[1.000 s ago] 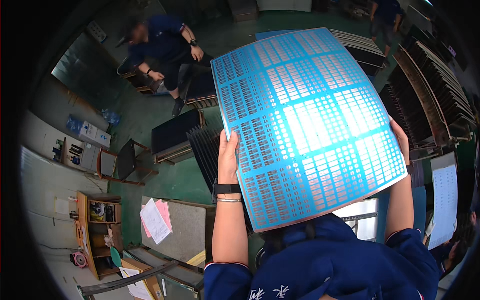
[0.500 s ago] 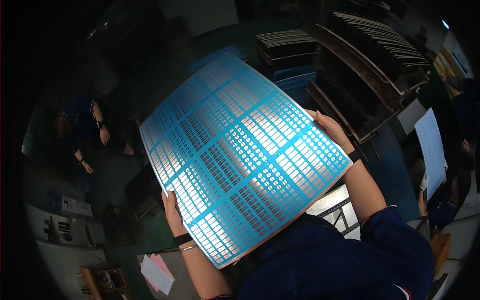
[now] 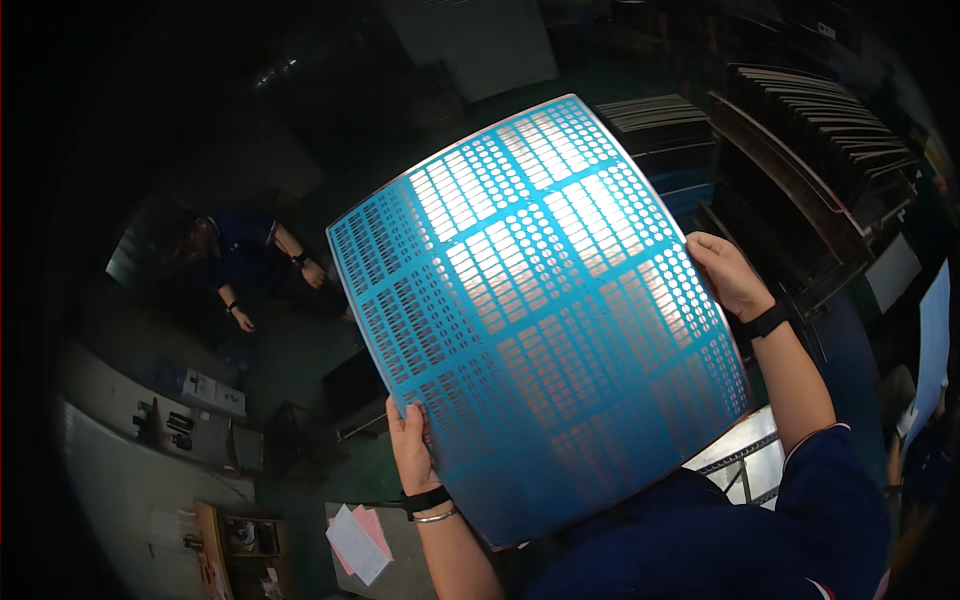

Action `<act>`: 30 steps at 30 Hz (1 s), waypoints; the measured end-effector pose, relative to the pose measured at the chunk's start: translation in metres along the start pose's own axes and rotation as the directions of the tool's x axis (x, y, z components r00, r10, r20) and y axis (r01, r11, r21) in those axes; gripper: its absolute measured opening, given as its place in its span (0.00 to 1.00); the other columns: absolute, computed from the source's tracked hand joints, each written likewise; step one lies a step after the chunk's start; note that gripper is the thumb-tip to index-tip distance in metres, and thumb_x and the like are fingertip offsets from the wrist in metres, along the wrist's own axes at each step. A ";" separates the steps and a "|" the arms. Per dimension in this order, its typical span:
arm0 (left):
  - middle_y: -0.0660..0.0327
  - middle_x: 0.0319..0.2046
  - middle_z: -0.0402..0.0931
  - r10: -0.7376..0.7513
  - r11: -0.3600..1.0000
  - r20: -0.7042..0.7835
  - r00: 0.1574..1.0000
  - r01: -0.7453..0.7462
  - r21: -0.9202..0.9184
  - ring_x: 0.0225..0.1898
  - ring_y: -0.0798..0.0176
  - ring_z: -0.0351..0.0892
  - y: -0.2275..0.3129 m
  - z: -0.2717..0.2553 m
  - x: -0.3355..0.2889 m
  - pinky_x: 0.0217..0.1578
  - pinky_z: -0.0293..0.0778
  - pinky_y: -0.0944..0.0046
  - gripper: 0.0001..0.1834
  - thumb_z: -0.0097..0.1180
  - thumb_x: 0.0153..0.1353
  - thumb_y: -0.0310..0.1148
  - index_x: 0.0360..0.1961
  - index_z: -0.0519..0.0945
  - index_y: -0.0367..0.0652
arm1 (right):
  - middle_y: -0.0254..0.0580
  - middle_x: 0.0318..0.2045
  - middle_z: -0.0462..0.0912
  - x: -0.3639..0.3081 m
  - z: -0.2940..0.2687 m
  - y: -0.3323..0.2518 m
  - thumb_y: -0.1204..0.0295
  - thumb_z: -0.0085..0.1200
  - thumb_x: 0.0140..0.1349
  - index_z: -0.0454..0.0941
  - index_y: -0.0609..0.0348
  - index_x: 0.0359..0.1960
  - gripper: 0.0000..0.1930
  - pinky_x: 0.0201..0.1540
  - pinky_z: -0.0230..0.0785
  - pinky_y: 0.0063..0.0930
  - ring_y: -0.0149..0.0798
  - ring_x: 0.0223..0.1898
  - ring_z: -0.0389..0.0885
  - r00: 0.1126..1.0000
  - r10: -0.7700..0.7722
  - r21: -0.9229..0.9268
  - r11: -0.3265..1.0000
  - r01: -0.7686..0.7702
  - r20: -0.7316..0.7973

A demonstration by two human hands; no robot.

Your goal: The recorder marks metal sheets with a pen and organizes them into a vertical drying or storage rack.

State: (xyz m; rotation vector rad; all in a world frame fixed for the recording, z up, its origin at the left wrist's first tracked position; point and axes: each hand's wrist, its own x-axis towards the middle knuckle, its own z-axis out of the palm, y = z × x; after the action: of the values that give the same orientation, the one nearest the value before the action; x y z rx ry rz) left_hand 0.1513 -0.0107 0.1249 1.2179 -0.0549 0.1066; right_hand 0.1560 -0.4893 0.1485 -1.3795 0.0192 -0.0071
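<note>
Tilted steeper than half a second ago, the large blue perforated sheet (image 3: pixel 545 320) is catching light overhead as the left hand (image 3: pixel 412 445) is gripping its lower edge and the right hand (image 3: pixel 728 275) its right edge, above dark stacked panels (image 3: pixel 820 140).

You hold a blue perforated sheet (image 3: pixel 540 320) up against the light, your left hand (image 3: pixel 412 445) gripping its lower left edge and your right hand (image 3: pixel 728 275) its right edge. Dark panel racks (image 3: pixel 820 150) stand behind it. Another person (image 3: pixel 245 265) crouches on the floor at left.
</note>
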 end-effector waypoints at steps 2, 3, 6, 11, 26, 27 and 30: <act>0.70 0.38 0.74 0.054 0.998 -0.004 0.999 -0.054 0.038 0.37 0.77 0.70 0.009 0.005 -0.005 0.39 0.68 0.74 0.18 0.56 0.66 0.38 0.55 0.71 0.46 | 0.35 0.33 0.81 0.006 0.011 -0.001 0.66 0.49 0.69 0.75 0.63 0.44 0.12 0.37 0.75 0.16 0.23 0.32 0.79 0.982 -0.156 0.007 0.987 0.158 -0.103; 0.70 0.40 0.73 0.025 0.995 -0.006 1.000 -0.025 0.097 0.40 0.75 0.70 0.019 0.007 -0.010 0.43 0.68 0.71 0.19 0.57 0.65 0.39 0.55 0.71 0.46 | 0.36 0.34 0.82 0.008 0.015 -0.001 0.66 0.49 0.69 0.74 0.63 0.46 0.12 0.38 0.75 0.17 0.24 0.33 0.80 0.976 -0.184 0.021 0.982 0.188 -0.114; 0.68 0.42 0.73 0.049 0.994 0.060 0.997 -0.055 0.091 0.42 0.73 0.70 0.038 0.016 -0.012 0.48 0.67 0.69 0.18 0.58 0.64 0.37 0.52 0.71 0.44 | 0.38 0.37 0.82 0.003 0.023 -0.003 0.68 0.47 0.70 0.72 0.64 0.49 0.13 0.40 0.75 0.18 0.25 0.35 0.81 0.957 -0.257 0.042 0.963 0.264 -0.134; 0.67 0.39 0.76 0.188 0.977 0.141 0.972 -0.199 0.072 0.41 0.74 0.72 0.050 0.028 -0.006 0.47 0.70 0.70 0.13 0.58 0.63 0.29 0.47 0.73 0.43 | 0.33 0.40 0.81 0.012 0.015 -0.007 0.68 0.47 0.70 0.72 0.59 0.50 0.12 0.45 0.73 0.19 0.24 0.40 0.79 0.932 -0.331 0.129 0.928 0.350 -0.145; 0.54 0.43 0.83 0.528 0.554 0.218 0.821 -0.527 0.644 0.58 0.54 0.75 0.017 0.016 0.047 0.64 0.59 0.51 0.10 0.60 0.53 0.18 0.36 0.83 0.41 | 0.42 0.57 0.74 0.054 -0.014 0.030 0.63 0.39 0.73 0.62 0.58 0.65 0.22 0.57 0.70 0.25 0.32 0.56 0.73 0.917 -0.393 0.471 0.823 0.318 0.067; 0.54 0.44 0.83 0.529 0.506 0.216 0.821 -0.509 0.696 0.59 0.54 0.74 0.021 0.008 0.044 0.64 0.58 0.49 0.10 0.59 0.53 0.17 0.36 0.83 0.41 | 0.42 0.58 0.73 0.041 0.015 0.014 0.62 0.37 0.73 0.60 0.60 0.66 0.23 0.58 0.69 0.26 0.33 0.57 0.73 0.951 -0.309 0.461 0.847 0.264 0.023; 0.53 0.47 0.81 0.546 0.566 0.176 0.819 -0.515 0.644 0.62 0.50 0.69 0.013 -0.008 0.042 0.64 0.60 0.53 0.13 0.59 0.53 0.17 0.40 0.83 0.40 | 0.45 0.61 0.70 0.011 0.048 -0.014 0.60 0.35 0.73 0.56 0.64 0.68 0.27 0.59 0.68 0.28 0.36 0.60 0.72 0.987 -0.156 0.542 0.833 0.109 0.042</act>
State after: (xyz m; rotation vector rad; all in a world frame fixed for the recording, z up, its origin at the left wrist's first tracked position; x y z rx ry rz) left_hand 0.1910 0.0035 0.1387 1.9025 -0.3832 0.7513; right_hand 0.1684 -0.4450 0.1712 -0.8094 -0.1423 -0.0662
